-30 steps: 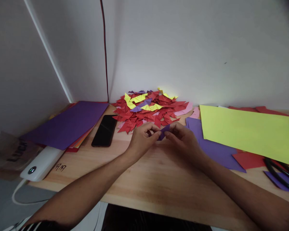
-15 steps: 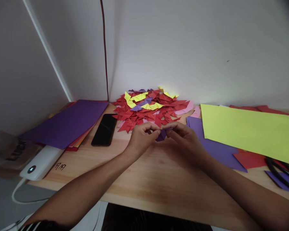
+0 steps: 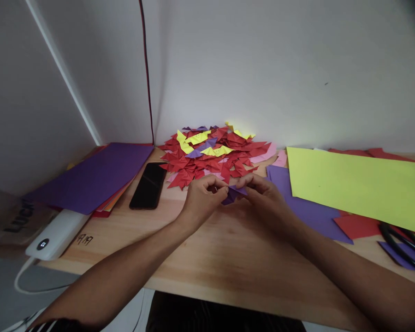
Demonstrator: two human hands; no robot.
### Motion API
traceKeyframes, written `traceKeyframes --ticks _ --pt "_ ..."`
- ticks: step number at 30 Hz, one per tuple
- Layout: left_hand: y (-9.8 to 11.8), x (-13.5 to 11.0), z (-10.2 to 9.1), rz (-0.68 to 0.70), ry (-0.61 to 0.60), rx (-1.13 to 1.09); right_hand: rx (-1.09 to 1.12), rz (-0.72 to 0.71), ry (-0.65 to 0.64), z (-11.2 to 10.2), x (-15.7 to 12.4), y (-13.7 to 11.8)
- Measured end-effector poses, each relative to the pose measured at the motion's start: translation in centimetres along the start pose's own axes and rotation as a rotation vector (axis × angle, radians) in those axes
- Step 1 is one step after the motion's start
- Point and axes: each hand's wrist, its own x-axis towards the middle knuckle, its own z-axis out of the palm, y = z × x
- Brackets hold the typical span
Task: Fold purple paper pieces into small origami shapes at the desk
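Between my two hands is a small folded piece of purple paper (image 3: pixel 232 195), held a little above the wooden table (image 3: pixel 207 267). My left hand (image 3: pixel 204 196) pinches its left side between thumb and fingers. At its right side, my right hand (image 3: pixel 263 196) grips a pointed flap of the paper. Just beyond the hands lies a heap of folded paper pieces (image 3: pixel 207 159), mostly red with some yellow, purple and pink. Some of the pieces bear small drawn dots like faces. The fingers partly hide the purple piece.
To the left lie a dark phone (image 3: pixel 148 186), a stack topped with purple paper (image 3: pixel 100 177) and a white power bank (image 3: pixel 57 235) with a cable. On the right are a yellow sheet (image 3: pixel 359 186), purple sheets (image 3: pixel 311 212) and black scissor-like handles (image 3: pixel 401 249). A wall (image 3: pixel 263 69) stands behind.
More of the purple paper's flap shows at my right fingers, which have shifted slightly. My left hand keeps its pinch. The whole view has moved a little.
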Motion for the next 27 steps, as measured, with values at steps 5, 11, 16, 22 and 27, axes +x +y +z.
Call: traceKeyframes --ticks 5,11,16,22,27 --pt "0.0 0.1 -0.2 0.033 -0.037 0.044 -0.001 0.001 0.008 0.0 0.1 -0.1" --pt "-0.1 0.2 -0.2 0.004 -0.081 -0.026 -0.053 -0.04 -0.006 0.0 0.1 -0.3" --pt "-0.1 0.2 -0.2 -0.094 -0.113 -0.165 -0.094 -0.068 -0.027 0.0 0.2 -0.4" --pt "-0.2 0.3 -0.2 -0.146 -0.106 -0.221 -0.136 -0.051 -0.034 0.1 0.0 -0.6" --pt "0.1 0.1 -0.2 -0.019 -0.022 -0.021 -0.09 -0.013 0.001 0.4 -0.2 -1.1"
